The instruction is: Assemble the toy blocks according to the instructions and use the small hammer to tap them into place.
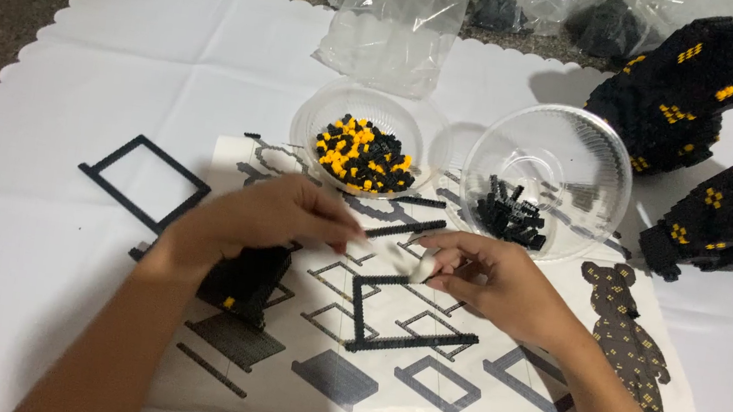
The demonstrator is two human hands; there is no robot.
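Pinching a thin black brick strip (405, 229) above the instruction sheet (491, 408), the left hand (276, 218) narrows its fingers; the right hand (492, 282) grips a small white tool (423, 266). The strip (light, stiff) probably snaps apart easily, best held end-on.

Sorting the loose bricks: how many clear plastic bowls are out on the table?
2. One bowl of black and yellow pieces sits above the left hand; the other bowl, tilted and holding black pieces, sits above the right hand. The clear bags behind may hide more.
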